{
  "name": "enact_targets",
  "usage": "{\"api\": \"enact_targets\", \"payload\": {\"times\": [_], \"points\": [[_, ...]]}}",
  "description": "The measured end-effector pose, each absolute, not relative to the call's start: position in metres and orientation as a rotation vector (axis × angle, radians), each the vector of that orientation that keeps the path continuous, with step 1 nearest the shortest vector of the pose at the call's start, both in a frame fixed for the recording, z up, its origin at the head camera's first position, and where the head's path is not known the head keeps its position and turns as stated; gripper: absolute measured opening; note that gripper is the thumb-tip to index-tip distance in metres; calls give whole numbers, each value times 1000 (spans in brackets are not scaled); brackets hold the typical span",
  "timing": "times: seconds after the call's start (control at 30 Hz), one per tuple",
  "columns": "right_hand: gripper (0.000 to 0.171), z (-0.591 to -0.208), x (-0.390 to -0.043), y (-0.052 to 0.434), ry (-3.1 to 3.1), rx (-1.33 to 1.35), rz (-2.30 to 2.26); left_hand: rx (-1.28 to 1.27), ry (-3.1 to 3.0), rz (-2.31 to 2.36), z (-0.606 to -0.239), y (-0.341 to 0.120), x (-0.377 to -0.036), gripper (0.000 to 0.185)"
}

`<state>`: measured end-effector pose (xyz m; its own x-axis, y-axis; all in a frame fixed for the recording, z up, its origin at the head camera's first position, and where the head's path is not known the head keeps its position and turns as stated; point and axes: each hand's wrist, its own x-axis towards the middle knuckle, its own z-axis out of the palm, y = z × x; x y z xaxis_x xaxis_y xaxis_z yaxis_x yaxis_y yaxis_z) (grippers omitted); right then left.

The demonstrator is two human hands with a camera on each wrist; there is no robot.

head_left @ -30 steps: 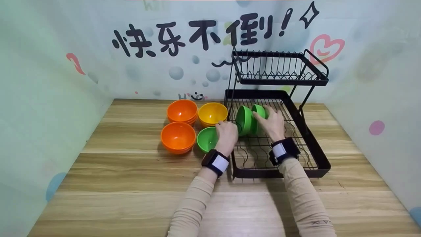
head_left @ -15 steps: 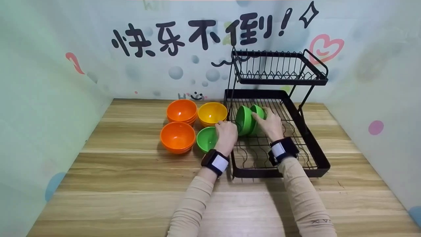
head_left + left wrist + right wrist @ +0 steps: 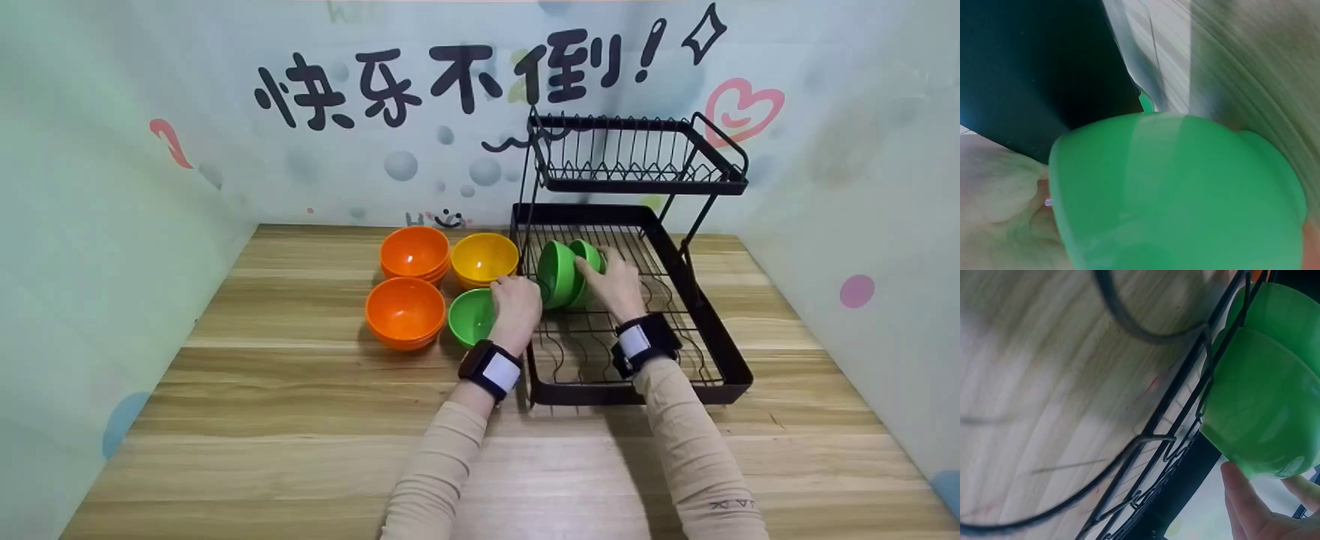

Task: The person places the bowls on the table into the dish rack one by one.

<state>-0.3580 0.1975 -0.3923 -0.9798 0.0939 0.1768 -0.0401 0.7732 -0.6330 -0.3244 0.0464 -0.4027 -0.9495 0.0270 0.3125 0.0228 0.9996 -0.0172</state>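
In the head view, my left hand (image 3: 517, 309) is beside a green bowl (image 3: 471, 318) on the table, at the dish rack's left edge. Its fingers curl at the bowl's right rim and seem to pinch it, though the hand covers the contact. The left wrist view shows this green bowl (image 3: 1185, 185) close up. My right hand (image 3: 619, 283) holds the rear of two green bowls tilted on edge on the rack's lower tier, its fingertips (image 3: 1241, 489) at that bowl's base. The front tilted bowl (image 3: 556, 274) stands just left of it.
Two stacks of orange bowls, back (image 3: 415, 253) and front (image 3: 406, 311), and a yellow bowl stack (image 3: 484, 259) stand left of the black two-tier dish rack (image 3: 720, 360). The rack's upper tier (image 3: 637, 154) hangs above the back of the lower one.
My right hand has shifted slightly left with the rear green bowl, which now sits closer to the front one. My left hand has stayed where it was.
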Motion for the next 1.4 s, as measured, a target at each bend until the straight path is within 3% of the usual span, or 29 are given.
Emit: {"api": "enact_targets", "payload": {"times": [0.83,1.4], "points": [[56,-389,-358,194,-2686,11,918,-234,-2984,-35,-395,31,-327,26],[47,-389,-357,193,-2589,67,921,-425,-3303,-295,-363,21,-298,29]]}}
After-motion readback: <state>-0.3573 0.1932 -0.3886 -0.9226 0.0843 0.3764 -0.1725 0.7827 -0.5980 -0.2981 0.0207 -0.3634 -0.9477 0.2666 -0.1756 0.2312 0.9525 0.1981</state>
